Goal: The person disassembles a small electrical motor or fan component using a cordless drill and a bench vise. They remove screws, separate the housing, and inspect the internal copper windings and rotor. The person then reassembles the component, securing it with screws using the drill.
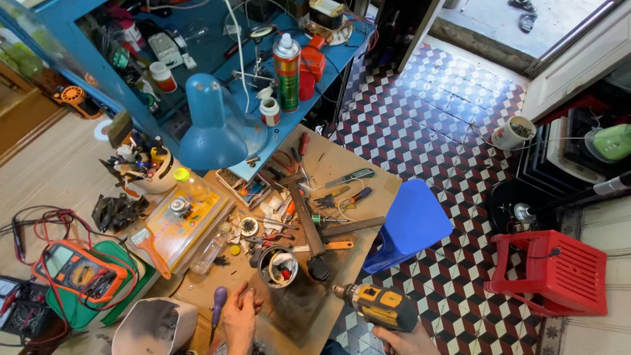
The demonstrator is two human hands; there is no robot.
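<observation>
A patterned tile floor [434, 112] carries a cluttered wooden workbench [342, 171], a blue plastic stool [411, 223] at the bench's right edge and a red plastic crate [559, 269] well apart to the right. A blue desk lamp [213, 125] hangs over the middle of the bench, below a blue shelf [217, 49]. Near the bench's left edge rests an orange-cased multimeter [75, 269] on a green mat. A tall green-and-red spray can [286, 72] with a white cap stands on the shelf, a white label-wrapped jar [270, 112] just beside it; a flat yellow printed box [181, 220] lies left of centre. At the near edge, the right hand [404, 342] is clamped on the grip of a yellow cordless drill [378, 306], its chuck pointing at the bench corner. The left hand [240, 319] rests on the bench, fingers loosely curled beside a purple-handled screwdriver [218, 302]; whether it grips it cannot be told. Judged from this, drilling is being readied; the next move calls for steadying the workpiece.
</observation>
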